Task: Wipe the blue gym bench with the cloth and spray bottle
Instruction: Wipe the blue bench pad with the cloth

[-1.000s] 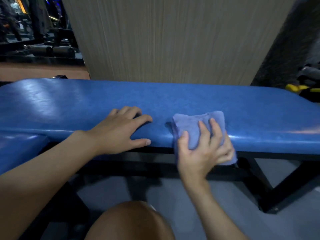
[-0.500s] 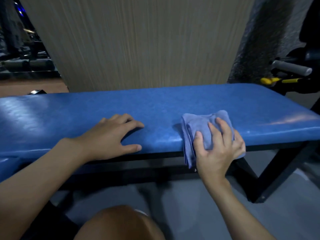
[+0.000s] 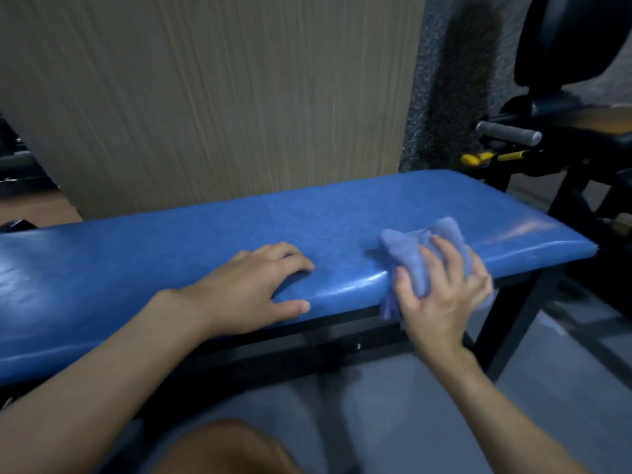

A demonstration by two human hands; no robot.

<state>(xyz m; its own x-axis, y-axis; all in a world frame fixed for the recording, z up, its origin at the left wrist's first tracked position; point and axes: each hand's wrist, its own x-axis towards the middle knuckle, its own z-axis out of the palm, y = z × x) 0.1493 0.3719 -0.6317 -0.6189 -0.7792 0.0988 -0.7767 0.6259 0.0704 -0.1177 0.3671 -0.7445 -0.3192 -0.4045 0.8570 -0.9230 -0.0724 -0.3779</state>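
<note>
Nearest to the camera, a bare knee [image 3: 222, 446] pokes up at the bottom edge, over a grey floor [image 3: 376, 405]. Two bare forearms reach forward from either side of it towards the bench [image 3: 154, 261].

The left hand [image 3: 253, 285] lies palm down on the blue padded top, near its front edge. Its fingers [image 3: 294, 260] are loosely spread and hold nothing, and the thumb lies along the rounded front lip.

Off to the right of it, apart from it, the right hand [image 3: 441, 295] grips the cloth [image 3: 410, 251]. Its fingers [image 3: 441, 249] are curled over the bunched fabric and press it against the front edge of the padding, not far from the bench's right end. The cloth is a pale blue-violet. Part of it is crumpled on top of the pad, and a fold hangs down past the lip, below the thumb.

The vinyl is shiny, with bright streaks near the right-hand corner. Beneath the pad runs a black metal frame [image 3: 506, 330], with a leg going down to the floor on the right.

Behind the bench stands a tall wood-grain panel [image 3: 222, 97], and beside it a dark speckled strip of wall [image 3: 441, 80]. Further right is a black gym machine [image 3: 581, 159] with a grey handle [image 3: 509, 133], a yellow part [image 3: 472, 159] and a large black pad [image 3: 574, 39] above.
</note>
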